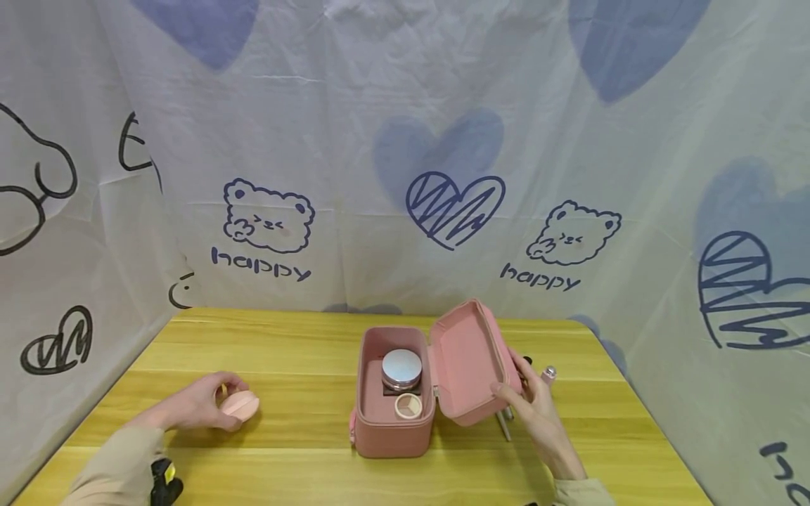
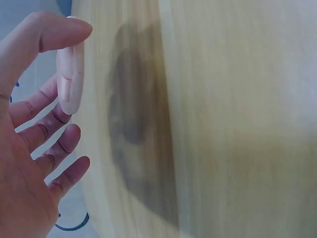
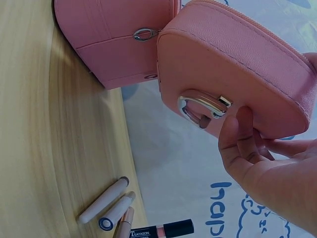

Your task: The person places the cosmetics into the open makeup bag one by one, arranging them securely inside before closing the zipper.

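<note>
A pink makeup case (image 1: 394, 439) stands on the table with its lid (image 1: 465, 365) swung out to the right. My right hand (image 1: 534, 411) grips the lid's outer edge, thumb on the inner side and fingers behind. In the right wrist view the lid (image 3: 208, 69) shows a handle with metal fittings. Inside the case lie a round silver-topped compact (image 1: 401, 367) and a small round three-colour palette (image 1: 408, 406). Off to the left, my left hand (image 1: 205, 404) pinches a pale pink, rounded compact (image 1: 240, 405) between thumb and fingers; it appears thin and edge-on in the left wrist view.
Right of the case, partly behind the lid, lie several slim cosmetic tubes (image 3: 104, 200) and a black-capped tube (image 3: 178, 228). The wooden table (image 1: 297, 365) ends at a printed cloth (image 1: 354, 246) hung behind and at both sides.
</note>
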### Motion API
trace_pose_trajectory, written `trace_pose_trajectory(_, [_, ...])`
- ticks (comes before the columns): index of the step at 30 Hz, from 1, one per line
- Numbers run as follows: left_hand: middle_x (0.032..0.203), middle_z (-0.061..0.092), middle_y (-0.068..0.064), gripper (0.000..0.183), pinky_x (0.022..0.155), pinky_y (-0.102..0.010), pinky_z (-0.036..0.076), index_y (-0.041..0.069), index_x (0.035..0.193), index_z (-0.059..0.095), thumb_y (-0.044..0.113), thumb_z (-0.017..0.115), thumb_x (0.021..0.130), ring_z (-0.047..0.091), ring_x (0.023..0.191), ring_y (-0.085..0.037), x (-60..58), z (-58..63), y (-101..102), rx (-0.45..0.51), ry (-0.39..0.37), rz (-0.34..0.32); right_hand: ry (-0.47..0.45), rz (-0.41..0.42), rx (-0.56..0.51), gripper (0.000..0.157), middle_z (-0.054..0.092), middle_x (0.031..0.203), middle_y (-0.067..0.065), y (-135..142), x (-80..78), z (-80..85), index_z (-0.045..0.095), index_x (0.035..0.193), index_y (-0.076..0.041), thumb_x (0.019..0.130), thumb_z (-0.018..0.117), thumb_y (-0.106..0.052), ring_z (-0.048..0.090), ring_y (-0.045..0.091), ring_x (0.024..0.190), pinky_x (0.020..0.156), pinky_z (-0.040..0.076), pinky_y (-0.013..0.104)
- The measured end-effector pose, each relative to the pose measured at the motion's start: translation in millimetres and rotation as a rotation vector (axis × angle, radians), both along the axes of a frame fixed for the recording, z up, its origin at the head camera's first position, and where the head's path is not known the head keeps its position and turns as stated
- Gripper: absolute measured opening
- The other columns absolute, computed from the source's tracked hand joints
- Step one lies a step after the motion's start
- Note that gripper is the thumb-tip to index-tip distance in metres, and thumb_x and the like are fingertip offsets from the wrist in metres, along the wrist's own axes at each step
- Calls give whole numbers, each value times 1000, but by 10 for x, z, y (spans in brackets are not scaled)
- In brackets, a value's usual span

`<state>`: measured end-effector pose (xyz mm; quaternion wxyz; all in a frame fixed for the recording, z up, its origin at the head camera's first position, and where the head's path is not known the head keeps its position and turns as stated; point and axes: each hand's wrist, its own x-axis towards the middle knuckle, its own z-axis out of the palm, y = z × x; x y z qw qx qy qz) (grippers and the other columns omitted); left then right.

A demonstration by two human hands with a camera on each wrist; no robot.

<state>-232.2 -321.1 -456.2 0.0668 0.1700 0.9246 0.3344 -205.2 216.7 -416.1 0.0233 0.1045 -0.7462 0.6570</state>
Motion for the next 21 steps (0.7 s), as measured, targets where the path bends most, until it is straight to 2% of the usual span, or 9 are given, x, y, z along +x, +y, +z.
trace_pose_trajectory(5, [92, 54, -2, 49, 66, -22, 34, 2, 108, 62, 15, 86, 67, 41, 80, -8, -44, 62, 122, 25, 39, 1, -7, -6, 2, 73, 35, 156, 23, -1, 1, 5, 22, 160, -7, 98, 59, -12, 45, 29, 134, 97, 48, 15])
trace_pose_trajectory(13, [95, 57, -1, 52, 69, -22, 37, 5, 111, 65, 21, 88, 67, 44, 85, -12, -172, 157, 331, 12, 123, -16, -2, -1, -4, 74, 34, 156, 24, 3, 3, 1, 21, 160, -6, 97, 59, -11, 51, 15, 128, 98, 49, 15])
trace_pose_trajectory(21, [97, 60, -2, 51, 71, -23, 39, 6, 112, 67, 21, 87, 67, 47, 86, -15, -341, 332, 579, 34, 142, -45, -18, 4, -14, 74, 32, 157, 23, -7, 6, 15, 20, 161, -7, 98, 59, -12, 39, 38, 139, 97, 48, 15])
